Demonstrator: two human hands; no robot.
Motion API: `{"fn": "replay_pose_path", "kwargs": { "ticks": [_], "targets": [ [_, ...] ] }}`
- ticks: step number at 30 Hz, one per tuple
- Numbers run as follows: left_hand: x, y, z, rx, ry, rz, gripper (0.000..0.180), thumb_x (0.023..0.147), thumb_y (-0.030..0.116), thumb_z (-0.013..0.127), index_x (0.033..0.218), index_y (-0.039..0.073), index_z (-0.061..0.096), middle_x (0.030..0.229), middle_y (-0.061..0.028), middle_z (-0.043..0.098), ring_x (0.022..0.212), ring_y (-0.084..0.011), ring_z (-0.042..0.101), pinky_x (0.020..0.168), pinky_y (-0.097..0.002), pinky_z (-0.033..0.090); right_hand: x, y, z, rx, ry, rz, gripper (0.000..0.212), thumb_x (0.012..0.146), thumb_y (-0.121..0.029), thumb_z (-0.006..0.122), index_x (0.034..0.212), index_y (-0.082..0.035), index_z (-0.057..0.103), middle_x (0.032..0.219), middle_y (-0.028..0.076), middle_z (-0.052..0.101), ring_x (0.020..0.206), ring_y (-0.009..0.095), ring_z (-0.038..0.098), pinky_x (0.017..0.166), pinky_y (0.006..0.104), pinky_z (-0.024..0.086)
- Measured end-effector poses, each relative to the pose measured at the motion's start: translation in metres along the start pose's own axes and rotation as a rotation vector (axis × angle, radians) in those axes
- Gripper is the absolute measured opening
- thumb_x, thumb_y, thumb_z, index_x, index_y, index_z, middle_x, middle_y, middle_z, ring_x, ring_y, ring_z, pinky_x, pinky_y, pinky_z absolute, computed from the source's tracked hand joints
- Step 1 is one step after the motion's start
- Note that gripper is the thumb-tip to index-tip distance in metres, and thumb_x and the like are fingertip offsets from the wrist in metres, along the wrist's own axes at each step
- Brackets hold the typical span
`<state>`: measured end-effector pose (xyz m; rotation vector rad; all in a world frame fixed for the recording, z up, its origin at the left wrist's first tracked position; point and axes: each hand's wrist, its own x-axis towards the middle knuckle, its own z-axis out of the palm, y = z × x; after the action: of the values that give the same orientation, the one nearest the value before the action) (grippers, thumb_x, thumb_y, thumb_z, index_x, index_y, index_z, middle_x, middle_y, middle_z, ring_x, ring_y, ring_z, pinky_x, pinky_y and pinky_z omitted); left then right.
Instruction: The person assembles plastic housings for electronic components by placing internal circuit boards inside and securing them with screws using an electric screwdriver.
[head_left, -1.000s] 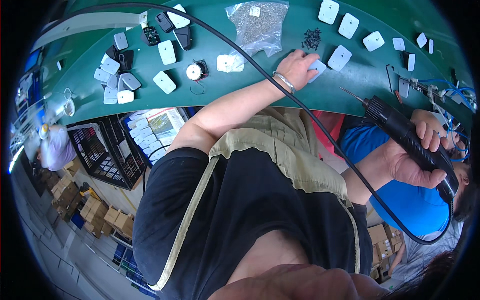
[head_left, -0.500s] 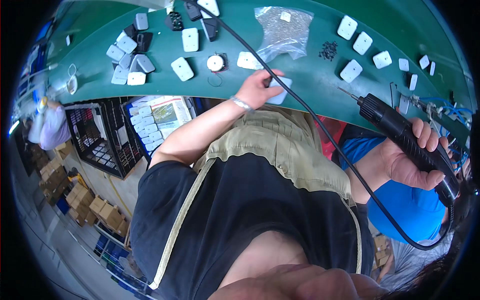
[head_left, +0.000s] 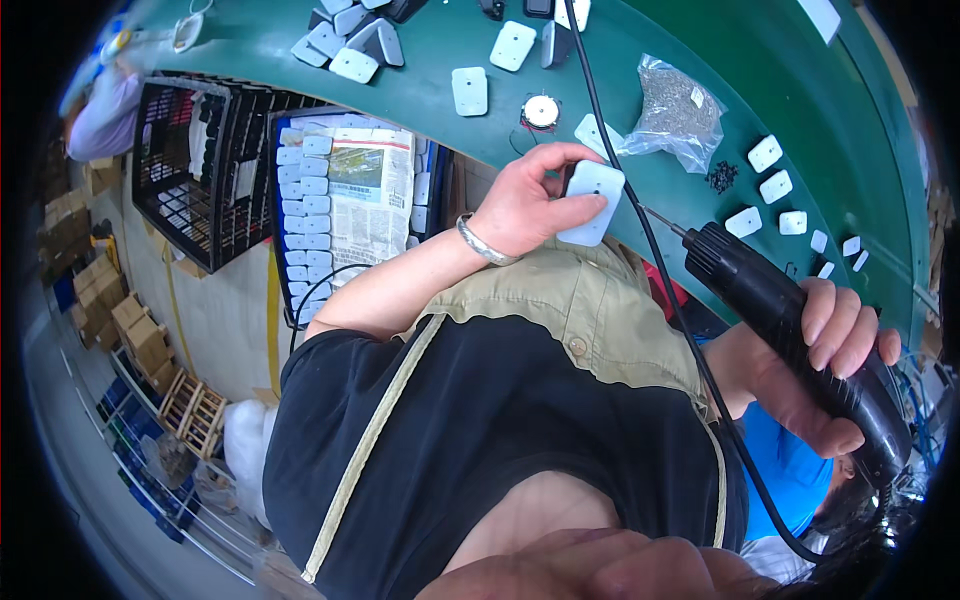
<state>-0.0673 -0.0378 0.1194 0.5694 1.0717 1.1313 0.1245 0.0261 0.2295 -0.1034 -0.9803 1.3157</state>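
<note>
A white rounded rectangular plastic case, with small dark holes in its face, is pinched between the thumb and fingers of my left hand. It is held up at the table's near edge, in front of my apron. My right hand is wrapped round a black electric screwdriver. The bit points left toward the case, apart from it as far as I can tell. A black cable runs down past the case's right edge, between it and the screwdriver.
On the green table lie a round white-topped part with wires, a clear bag of small pieces, a pile of dark screws and several white cases. Left stand a blue crate of cases and a black crate. Other people are nearby.
My left hand has lifted the white case from the table edge toward me. The screwdriver is lower and its bit nearer the case. The whole view has turned.
</note>
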Motion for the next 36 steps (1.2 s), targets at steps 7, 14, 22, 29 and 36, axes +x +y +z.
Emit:
{"fn": "replay_pose_path", "kwargs": {
  "ticks": [7,14,22,29,36],
  "targets": [
    [-0.001,0.004,-0.009,0.217,-0.039,0.08,0.036,0.074,0.005,0.062,0.107,0.004,0.047,0.096,-0.0038,0.056,0.079,-0.0094,0.057,0.067,-0.0232,0.048,0.003,0.017,0.012,-0.05,-0.117,0.049,0.066,0.067,-0.043,0.069,0.112,-0.004,0.039,0.076,0.002,0.048,0.062,0.011,0.046,0.055,0.023,0.037],
    [0.0,0.011,-0.008,0.26,-0.06,0.112,0.035,0.074,0.005,0.062,0.106,0.005,0.048,0.099,-0.0034,0.052,0.082,-0.0105,0.057,0.068,-0.0239,0.048,0.004,0.022,0.013,-0.062,-0.11,0.061,0.068,0.066,-0.044,0.069,0.114,-0.006,0.039,0.075,0.001,0.048,0.061,0.011,0.047,0.055,0.0236,0.037],
    [0.001,0.022,0.0,0.276,-0.09,0.098,0.035,0.073,0.006,0.064,0.105,0.005,0.05,0.101,-0.0029,0.045,0.086,-0.0121,0.055,0.072,-0.0254,0.047,0.005,0.015,0.009,-0.147,-0.169,0.152,0.067,0.065,-0.043,0.071,0.115,-0.011,0.039,0.076,0.0,0.049,0.062,0.012,0.048,0.053,0.025,0.037],
    [0.0,0.021,0.001,0.3,-0.113,0.147,0.034,0.073,0.004,0.063,0.104,0.005,0.051,0.099,-0.0028,0.044,0.085,-0.0119,0.055,0.072,-0.0246,0.047,0.002,0.017,0.01,-0.152,-0.196,0.151,0.066,0.066,-0.042,0.07,0.114,-0.01,0.039,0.079,0.001,0.05,0.063,0.012,0.048,0.053,0.0245,0.037],
    [-0.001,0.014,0.001,0.289,-0.1,0.132,0.034,0.072,0.003,0.064,0.104,0.004,0.053,0.096,-0.0027,0.043,0.084,-0.0108,0.056,0.07,-0.0235,0.047,-0.004,0.029,0.013,-0.086,-0.303,0.07,0.059,0.07,-0.038,0.068,0.109,-0.006,0.036,0.083,0.007,0.05,0.066,0.017,0.05,0.055,0.0267,0.041]
  ]
}}
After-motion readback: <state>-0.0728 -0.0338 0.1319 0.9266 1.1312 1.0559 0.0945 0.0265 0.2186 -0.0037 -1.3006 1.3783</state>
